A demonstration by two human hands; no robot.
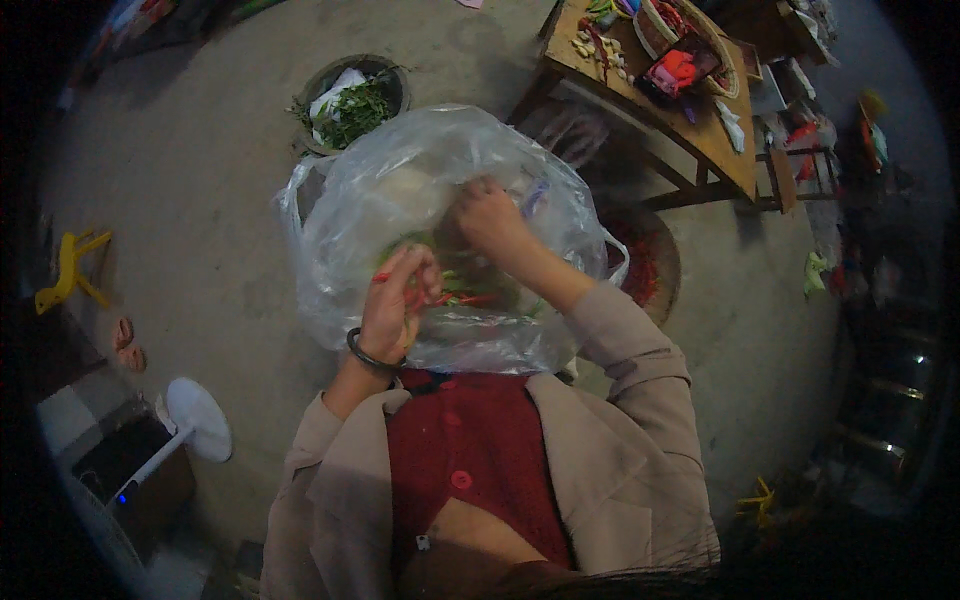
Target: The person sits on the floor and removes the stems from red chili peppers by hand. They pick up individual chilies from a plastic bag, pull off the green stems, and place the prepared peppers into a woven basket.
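Note:
A large clear plastic bag (pixel 450 150) with handle loops lies wide open in front of me, with red and green chili peppers (pixel 465 292) in its lower middle. My left hand (pixel 397 289), with a black bangle on its wrist, is at the left of the peppers, fingers curled; red peppers show by the fingertips, but whether they are gripped is unclear. Over the middle of the bag, my right hand (pixel 484 210) is bent downward above the peppers, its fingers blurred, so what they hold cannot be told. A purple strip (pixel 535 196) shows at the bag's right.
A basin (pixel 405 94) of green leaves and stems stands beyond the bag. A round container (pixel 660 277) of red peppers is at the right, partly behind the bag. The wooden table (pixel 660 127) at upper right holds baskets and a phone. At left are a yellow stool (pixel 69 270) and a white round-based stand (pixel 199 420).

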